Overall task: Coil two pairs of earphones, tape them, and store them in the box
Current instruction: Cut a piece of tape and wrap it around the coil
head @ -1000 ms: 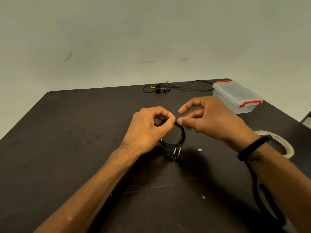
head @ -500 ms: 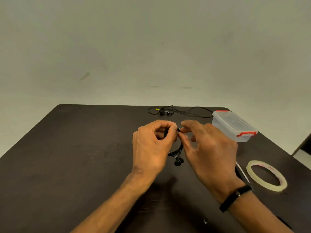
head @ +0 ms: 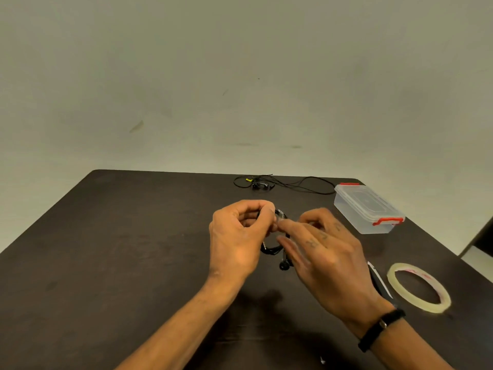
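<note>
Table (head: 133,249): dark top, carrying everything listed below.

Box (head: 369,209): clear, red clips, lid on, sitting far right. I am leaving it alone; I judge it will need opening only once a bundle is taped.

Tape roll (head: 418,288): lying flat near my right wrist, well apart from the coil.

Left hand (head: 237,236): I am clenching it around the top of the coil, thumb and forefinger pinching the loops together. Advice to myself: I am keeping this pinch firm so the loops are not springing apart.

Right hand (head: 320,244): I am pressing its fingertips against the coil just beside my left thumb, where a pale glint, probably a tape strip, is showing. Whether it is actually pinching the strip I cannot tell. I am aiming to wrap snugly and rub the end down onto itself.

Coil (head: 272,249): first earphones, black, hanging between my hands above the table, earbuds dangling below.

Second earphones (head: 262,185): lying loose and uncoiled at the far edge, beside the box, not yet handled.
</note>
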`<state>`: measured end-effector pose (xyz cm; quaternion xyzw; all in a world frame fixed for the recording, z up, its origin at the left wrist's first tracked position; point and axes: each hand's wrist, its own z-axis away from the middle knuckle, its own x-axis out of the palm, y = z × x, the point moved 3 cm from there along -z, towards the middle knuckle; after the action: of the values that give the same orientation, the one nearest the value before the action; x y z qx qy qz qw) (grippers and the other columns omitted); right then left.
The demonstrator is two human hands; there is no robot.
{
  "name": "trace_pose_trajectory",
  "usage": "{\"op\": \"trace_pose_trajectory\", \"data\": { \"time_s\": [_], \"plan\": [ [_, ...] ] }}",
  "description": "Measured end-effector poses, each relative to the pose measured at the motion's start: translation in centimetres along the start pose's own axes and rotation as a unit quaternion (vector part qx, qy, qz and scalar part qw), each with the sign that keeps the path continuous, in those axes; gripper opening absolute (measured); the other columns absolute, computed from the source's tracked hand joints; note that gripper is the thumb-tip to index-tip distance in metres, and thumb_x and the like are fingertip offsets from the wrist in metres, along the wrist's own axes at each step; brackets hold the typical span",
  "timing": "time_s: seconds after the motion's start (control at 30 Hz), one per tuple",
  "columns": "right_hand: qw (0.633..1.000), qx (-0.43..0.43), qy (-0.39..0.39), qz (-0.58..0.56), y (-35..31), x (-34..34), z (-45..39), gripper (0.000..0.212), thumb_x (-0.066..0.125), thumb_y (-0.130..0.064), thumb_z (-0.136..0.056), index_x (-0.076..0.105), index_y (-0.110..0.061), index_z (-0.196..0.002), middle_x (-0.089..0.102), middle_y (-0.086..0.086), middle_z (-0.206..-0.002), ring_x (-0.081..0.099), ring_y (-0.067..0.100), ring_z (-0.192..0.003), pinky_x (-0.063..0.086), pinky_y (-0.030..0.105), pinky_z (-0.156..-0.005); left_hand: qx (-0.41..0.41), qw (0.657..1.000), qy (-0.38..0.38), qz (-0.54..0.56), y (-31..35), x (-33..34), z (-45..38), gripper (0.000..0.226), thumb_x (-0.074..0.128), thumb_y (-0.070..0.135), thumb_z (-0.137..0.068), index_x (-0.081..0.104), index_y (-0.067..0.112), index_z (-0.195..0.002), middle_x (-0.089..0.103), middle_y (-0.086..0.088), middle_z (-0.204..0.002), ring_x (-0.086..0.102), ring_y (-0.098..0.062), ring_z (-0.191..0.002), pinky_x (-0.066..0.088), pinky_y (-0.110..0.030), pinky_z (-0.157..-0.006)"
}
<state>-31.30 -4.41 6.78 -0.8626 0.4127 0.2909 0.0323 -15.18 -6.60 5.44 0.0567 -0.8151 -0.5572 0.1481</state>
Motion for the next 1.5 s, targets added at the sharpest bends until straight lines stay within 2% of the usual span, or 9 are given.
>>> {"op": "trace_pose_trajectory", "data": {
  "time_s": [0.13,0.27,0.57,0.77,1.0,1.1,1.23,1.33,1.5],
  "plan": [
    [0.991,0.073,0.037,-0.109,0.2,-1.3,1.1,0.018,0.078,-0.015,-0.093,0.077,-0.005,-0.108,0.074,-0.002,-0.097,0.067,0.019,-0.085,0.057,0.031,-0.074,-0.007,1.000,-0.022,0.009,0.2,0.1,0.0,0.006,0.077,0.017,-0.091,0.082,0.021,-0.089,0.080,-0.001,-0.078,0.078,-0.016,-0.071,0.063,-0.026,-0.072],
    [0.942,0.263,0.035,-0.205,2.0,-2.2,-0.3,0.015,0.070,-0.024,-0.101,0.074,-0.022,-0.115,0.072,-0.016,-0.107,0.069,0.002,-0.099,0.055,0.016,-0.086,-0.022,0.999,-0.039,0.024,0.1,0.7,0.2,0.004,0.078,0.016,-0.091,0.081,0.015,-0.089,0.079,-0.005,-0.078,0.077,-0.016,-0.068,0.059,-0.021,-0.067],
    [0.833,0.378,-0.141,-0.379,3.1,-0.9,-1.8,0.010,0.072,-0.018,-0.097,0.079,-0.018,-0.105,0.081,-0.003,-0.093,0.078,0.010,-0.088,0.063,0.037,-0.090,-0.001,0.997,-0.077,0.033,0.1,1.0,0.5,0.005,0.077,0.013,-0.092,0.081,0.013,-0.094,0.080,-0.006,-0.078,0.077,-0.017,-0.069,0.060,-0.021,-0.069],
    [0.897,0.345,-0.145,-0.237,2.5,-1.0,-1.3,0.011,0.082,-0.019,-0.089,0.079,-0.023,-0.099,0.076,-0.007,-0.082,0.071,0.009,-0.078,0.061,0.028,-0.073,0.003,0.997,-0.077,-0.011,-0.4,1.3,0.8,0.006,0.077,0.013,-0.092,0.081,0.016,-0.090,0.079,-0.003,-0.075,0.076,-0.017,-0.066,0.061,-0.025,-0.068],
    [0.976,0.169,-0.136,-0.011,1.6,-0.8,-0.8,0.012,0.074,-0.018,-0.094,0.070,-0.010,-0.102,0.067,0.005,-0.090,0.063,0.025,-0.068,0.058,0.048,-0.057,-0.090,0.989,-0.103,0.059,-0.6,1.5,0.9,0.006,0.076,0.013,-0.093,0.081,0.010,-0.094,0.080,-0.011,-0.078,0.078,-0.017,-0.069,0.060,-0.021,-0.065],
    [0.961,0.256,-0.093,-0.052,1.9,-0.4,-0.3,0.013,0.079,-0.014,-0.090,0.069,-0.013,-0.099,0.066,-0.002,-0.085,0.062,0.019,-0.069,0.058,0.045,-0.062,-0.086,0.987,-0.116,0.076,-0.6,1.6,0.9,0.007,0.076,0.014,-0.093,0.080,0.009,-0.096,0.080,-0.012,-0.080,0.077,-0.017,-0.070,0.060,-0.021,-0.067],
    [0.875,0.421,-0.091,-0.223,3.0,-0.5,0.2,0.026,0.085,-0.025,-0.085,0.072,-0.028,-0.106,0.071,-0.010,-0.085,0.069,0.007,-0.078,0.061,0.028,-0.071,-0.038,0.990,-0.127,0.048,-0.6,1.5,0.6,0.009,0.075,0.014,-0.094,0.079,0.008,-0.100,0.080,-0.010,-0.082,0.077,-0.018,-0.072,0.061,-0.024,-0.073],
    [0.851,0.419,-0.135,-0.286,3.1,-1.4,0.4,0.039,0.090,-0.025,-0.080,0.071,-0.033,-0.113,0.074,-0.008,-0.091,0.072,0.008,-0.082,0.062,0.025,-0.073,-0.009,0.991,-0.131,0.013,-0.7,1.3,0.6,0.009,0.073,0.015,-0.096,0.078,0.011,-0.102,0.079,-0.007,-0.084,0.077,-0.018,-0.074,0.061,-0.024,-0.075],
    [0.878,0.385,-0.131,-0.253,2.9,-2.2,0.4,0.016,0.083,-0.020,-0.088,0.077,-0.028,-0.101,0.075,-0.012,-0.084,0.071,0.002,-0.081,0.055,0.016,-0.069,0.000,0.989,-0.145,-0.008,-0.7,1.3,0.8,0.009,0.072,0.018,-0.096,0.078,0.014,-0.103,0.079,-0.006,-0.086,0.076,-0.018,-0.077,0.060,-0.023,-0.076]
  ]
}}
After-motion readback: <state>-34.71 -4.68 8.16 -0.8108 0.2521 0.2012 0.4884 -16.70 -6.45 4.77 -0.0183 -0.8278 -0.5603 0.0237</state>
